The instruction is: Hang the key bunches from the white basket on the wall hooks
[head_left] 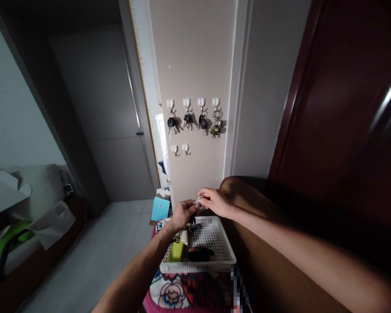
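Note:
Above a white perforated basket (226,243), my two hands meet with fingers pinched around a shiny metal key ring (200,198). My left hand (182,214) grips it from the left, and dark items, perhaps keys, hang just under those fingers, partly hidden. From the right, my right hand (215,202) pinches the ring's upper side. In the basket lie a yellow-green box (176,251), a dark pouch-like item (200,254) and a small whitish item (184,237).
On the wall ahead, white hooks hold several key bunches (188,119); two more hooks (185,150) sit lower. A blue box (160,208) stands on the floor at left. The basket rests on a flowered surface (171,295). Brown furniture (263,234) lies to the right.

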Demonstrator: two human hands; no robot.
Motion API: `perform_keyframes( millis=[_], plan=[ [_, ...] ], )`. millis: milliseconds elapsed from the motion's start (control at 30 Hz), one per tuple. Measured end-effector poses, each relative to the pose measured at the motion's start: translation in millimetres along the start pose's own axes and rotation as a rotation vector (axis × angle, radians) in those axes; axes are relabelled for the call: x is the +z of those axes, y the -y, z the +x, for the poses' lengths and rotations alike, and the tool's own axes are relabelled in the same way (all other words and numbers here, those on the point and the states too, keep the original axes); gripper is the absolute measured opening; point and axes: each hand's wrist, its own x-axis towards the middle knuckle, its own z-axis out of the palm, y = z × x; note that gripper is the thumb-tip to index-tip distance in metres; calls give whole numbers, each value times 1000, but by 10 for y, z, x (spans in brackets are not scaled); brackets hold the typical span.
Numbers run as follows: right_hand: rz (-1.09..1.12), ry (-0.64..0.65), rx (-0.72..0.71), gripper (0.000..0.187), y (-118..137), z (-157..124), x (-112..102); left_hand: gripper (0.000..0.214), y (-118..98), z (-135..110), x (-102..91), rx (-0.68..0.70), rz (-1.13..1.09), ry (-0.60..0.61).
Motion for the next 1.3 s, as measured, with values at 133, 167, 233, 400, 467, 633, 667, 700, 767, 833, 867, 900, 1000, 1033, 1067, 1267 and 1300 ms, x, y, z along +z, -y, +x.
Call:
perform_keyframes(
  millis=[133, 167, 233, 400, 467, 633, 667, 700, 767, 833, 867, 900, 1000, 1033, 1067, 1267, 1300],
  plan=[
    [-21, -7, 23, 26, -40, 6, -41, 34, -144, 222, -188, 31, -131, -275],
    [-24, 8, 30, 26, -45, 0, -49, 36, -195, 301, -249, 34, -176, -349],
    [-21, 49, 38, 26, -40, -18, -63, 38, -296, 469, -370, 33, -247, -447],
    [-74, 116, 36, 25, 7, -51, -86, 37, -471, 864, -571, 56, -287, -493],
    [-113, 128, 28, 24, -2, -43, -94, 34, -493, 990, -621, 70, -269, -519],
    [-112, 182, 34, 24, -56, 0, -133, 21, -435, 1209, -736, 50, -161, -590],
    [-102, 191, 35, 24, -55, 4, -143, 19, -409, 1239, -752, 45, -152, -598],
    [-90, 201, 35, 25, -49, 5, -152, 17, -383, 1266, -763, 39, -146, -603],
    [-68, 225, 36, 25, -23, 0, -163, 15, -332, 1310, -773, 25, -124, -608],
    [-62, 251, 36, 25, 12, -11, -164, 14, -290, 1340, -770, 11, -100, -610],
    [-68, 263, 37, 24, 28, -17, -163, 13, -272, 1350, -767, 3, -86, -612],
    [-80, 274, 39, 24, 42, -23, -161, 13, -257, 1357, -764, -7, -71, -614],
    [-115, 295, 27, 22, 57, -37, -158, 14, -230, 1355, -767, -40, -8, -616],
    [-125, 297, 18, 22, 54, -39, -158, 14, -229, 1347, -774, -51, 16, -616],
    [-135, 299, 9, 22, 48, -40, -160, 13, -234, 1334, -784, -61, 43, -617],
    [-290, 313, -6, 24, -31, -42, -124, 23, -276, 1081, -837, -85, 211, -625],
    [-324, 329, -5, 24, -53, -52, -98, 24, -249, 992, -822, -96, 230, -611]
  ],
)
